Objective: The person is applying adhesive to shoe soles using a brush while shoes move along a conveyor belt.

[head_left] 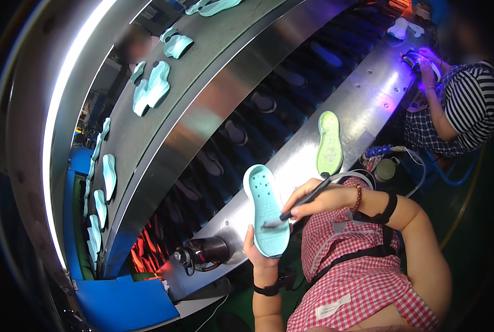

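A light blue shoe sole (262,199) rests in my left hand (256,253), its hollow inner face up and its heel end near me. The thumb lies along the sole's left edge, while the other fingers are mostly hidden beneath it. My right hand (325,198) is closed round a black-handled brush (312,195), and a pale hose or cord runs from the handle's back end. Its bristle tip meets the inside of the sole towards the heel. Just beyond my right hand, a light green sole (329,143) lies inner face up on the metal bench.
A dark bottle (205,252) lies on the metal bench (297,160) at the near left. Past it, a curved conveyor belt (194,61) carries several light blue soles. A co-worker in a striped sleeve (471,99) handles a shoe at the far right. A lidded can (385,170) stands beside tubing.
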A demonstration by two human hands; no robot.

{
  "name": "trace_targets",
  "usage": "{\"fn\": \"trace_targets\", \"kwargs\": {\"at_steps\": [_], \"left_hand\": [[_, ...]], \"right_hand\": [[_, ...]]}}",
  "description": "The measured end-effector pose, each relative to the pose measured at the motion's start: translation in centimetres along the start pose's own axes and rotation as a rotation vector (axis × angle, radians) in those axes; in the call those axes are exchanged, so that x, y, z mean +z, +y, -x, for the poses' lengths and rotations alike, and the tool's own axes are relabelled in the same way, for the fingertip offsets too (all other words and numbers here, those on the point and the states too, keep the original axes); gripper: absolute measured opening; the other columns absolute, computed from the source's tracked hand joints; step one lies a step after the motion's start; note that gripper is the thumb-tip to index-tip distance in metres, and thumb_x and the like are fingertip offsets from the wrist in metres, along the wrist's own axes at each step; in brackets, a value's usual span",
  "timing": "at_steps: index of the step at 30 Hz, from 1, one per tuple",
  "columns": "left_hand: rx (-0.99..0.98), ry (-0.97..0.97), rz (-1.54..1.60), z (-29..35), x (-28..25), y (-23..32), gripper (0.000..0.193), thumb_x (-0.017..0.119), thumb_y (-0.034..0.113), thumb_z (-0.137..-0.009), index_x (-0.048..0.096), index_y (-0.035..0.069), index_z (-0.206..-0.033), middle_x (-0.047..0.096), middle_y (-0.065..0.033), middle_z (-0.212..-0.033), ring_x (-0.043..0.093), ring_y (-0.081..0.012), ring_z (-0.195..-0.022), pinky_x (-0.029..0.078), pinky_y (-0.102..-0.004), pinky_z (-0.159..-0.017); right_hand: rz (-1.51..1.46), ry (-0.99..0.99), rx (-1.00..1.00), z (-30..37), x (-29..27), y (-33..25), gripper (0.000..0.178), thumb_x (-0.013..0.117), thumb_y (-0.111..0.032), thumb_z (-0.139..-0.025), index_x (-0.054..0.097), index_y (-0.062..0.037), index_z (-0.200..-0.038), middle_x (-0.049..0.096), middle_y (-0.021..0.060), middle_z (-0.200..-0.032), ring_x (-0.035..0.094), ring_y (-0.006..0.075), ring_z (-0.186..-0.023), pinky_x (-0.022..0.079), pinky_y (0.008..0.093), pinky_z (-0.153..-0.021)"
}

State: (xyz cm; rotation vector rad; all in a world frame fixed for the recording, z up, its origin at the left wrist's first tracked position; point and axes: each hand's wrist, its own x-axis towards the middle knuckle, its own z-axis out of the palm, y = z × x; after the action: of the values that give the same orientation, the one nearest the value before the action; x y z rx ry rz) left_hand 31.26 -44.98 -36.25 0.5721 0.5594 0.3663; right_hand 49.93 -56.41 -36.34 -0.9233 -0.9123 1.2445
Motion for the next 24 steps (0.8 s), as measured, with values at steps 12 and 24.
{"fn": "trace_targets", "kwargs": {"at_steps": [12, 24], "left_hand": [[-0.054, 0.063, 0.055, 0.2, 0.8, -1.1, 0.054, 0.031, 0.036, -0.087, 0.037, -0.002, -0.125, 0.051, -0.0197, -0.116, 0.054, -0.0384, -0.099, 0.044, -0.0524, -0.084], [0.028, 0.102, -0.08, -0.7, 1.8, -2.7, 0.051, 0.04, 0.029, -0.084, 0.037, -0.003, -0.123, 0.049, -0.0188, -0.115, 0.053, -0.0279, -0.103, 0.043, -0.0375, -0.089]], "right_hand": [[0.368, 0.426, -0.259, -1.4, -1.9, 3.0, 0.021, 0.06, -0.007, -0.078, 0.063, -0.0006, -0.099, 0.065, 0.0086, -0.086, 0.061, 0.0112, -0.073, 0.048, 0.0225, -0.068], [1.003, 0.438, -0.54, -0.8, 2.6, 4.7, 0.038, 0.061, -0.024, -0.077, 0.058, 0.0053, -0.1, 0.06, 0.0232, -0.098, 0.059, 0.0322, -0.088, 0.046, 0.0369, -0.076]]}}
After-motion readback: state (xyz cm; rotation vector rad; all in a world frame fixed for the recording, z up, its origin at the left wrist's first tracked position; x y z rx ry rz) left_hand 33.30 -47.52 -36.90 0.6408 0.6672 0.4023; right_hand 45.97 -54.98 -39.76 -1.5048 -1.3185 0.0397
